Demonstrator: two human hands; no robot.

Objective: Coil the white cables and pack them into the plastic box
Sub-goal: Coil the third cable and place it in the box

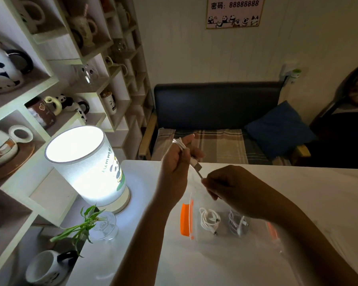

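My left hand [177,159] is raised above the white table, closed around a white cable [181,145] looped over its fingers. The cable's USB plug [195,164] hangs down from that hand. My right hand [229,185] pinches the thin end of the same cable just below the plug. Under my hands stands the clear plastic box [194,238] with orange latches [186,218]. Two coiled white cables lie inside it, one on the left [209,219] and one on the right [238,223], partly hidden by my right forearm.
A lit cylindrical lamp [87,162] stands at the table's left corner, with a small plant in a glass [97,223] in front of it. Shelves of mugs [50,79] line the left wall. A bench with a blue cushion [277,129] sits beyond the table's far edge.
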